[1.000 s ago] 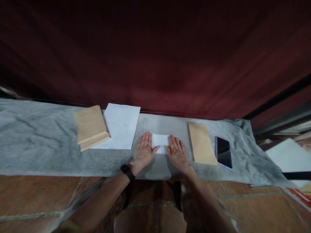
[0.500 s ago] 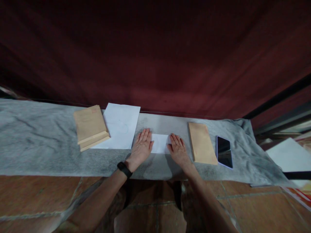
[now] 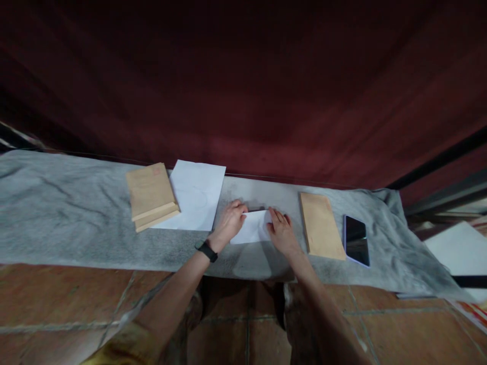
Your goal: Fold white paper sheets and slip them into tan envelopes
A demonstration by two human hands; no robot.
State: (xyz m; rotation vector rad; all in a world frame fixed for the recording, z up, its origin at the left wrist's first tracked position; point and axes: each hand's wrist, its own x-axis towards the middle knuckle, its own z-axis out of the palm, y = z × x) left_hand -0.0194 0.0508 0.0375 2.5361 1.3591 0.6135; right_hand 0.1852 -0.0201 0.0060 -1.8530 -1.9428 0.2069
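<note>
A folded sheet of white paper lies between my hands, its far edge lifted a little off the grey cloth. My left hand, with a black watch on the wrist, pinches the paper's far left corner between curled fingers and thumb. On the right end, my right hand has its fingers over the far edge and its thumb on the near face. Left of my hands, larger white sheets lie flat, partly under a stack of brown envelopes. Right of my right hand is another stack of brown envelopes.
Grey cloth covers the long narrow surface. A phone with a pale purple case lies on the right. Behind hangs a dark red curtain. Brown floor tiles show below, and a white board-like object stands at far right.
Both hands went from lying flat on the folded paper to gripping it by its far edge. The paper has come up slightly and tilted. The view has shifted a little.
</note>
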